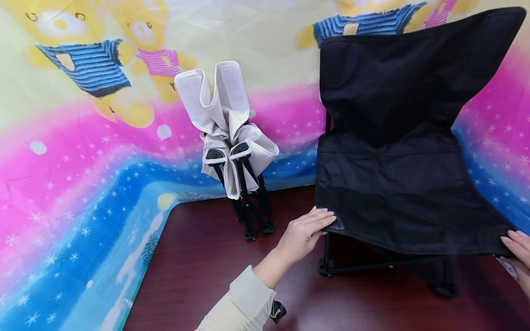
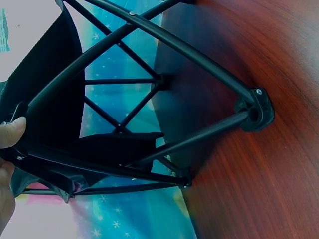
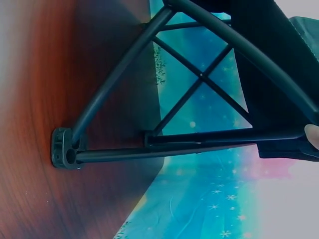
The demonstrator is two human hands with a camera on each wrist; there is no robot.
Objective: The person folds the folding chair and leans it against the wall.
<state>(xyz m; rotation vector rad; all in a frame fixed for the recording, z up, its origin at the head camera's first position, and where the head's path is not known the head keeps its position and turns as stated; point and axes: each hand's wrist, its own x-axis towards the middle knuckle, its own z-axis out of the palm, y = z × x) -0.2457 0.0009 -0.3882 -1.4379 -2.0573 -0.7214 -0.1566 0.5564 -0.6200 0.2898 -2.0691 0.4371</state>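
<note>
Nearest: light sleeve (image 1: 240, 301), small black object (image 1: 278, 311) beside its cuff, mostly hidden. Left hand (image 1: 304, 232) pinches the black camp chair's (image 1: 389, 184) front-left seat corner, fingers together on top, thumb under. Right hand (image 1: 519, 250) is cut off by the head view's edge; it pinches the front-right seat corner, fingers above, a digit at the tube end in the right wrist view. Chair stands unfolded on the dark red wood surface (image 1: 186, 276), right of its middle, back toward the rear edge. Crossed legs spread, front feet (image 2: 256, 112) down on the wood. Farther: folded white chair (image 1: 225, 142), black legs bunched, upright near the rear edge just right of the rear-left corner, well apart from both hands. Behind everything: printed backdrop (image 1: 136, 184), bears, snowflakes, pink and blue bands.
</note>
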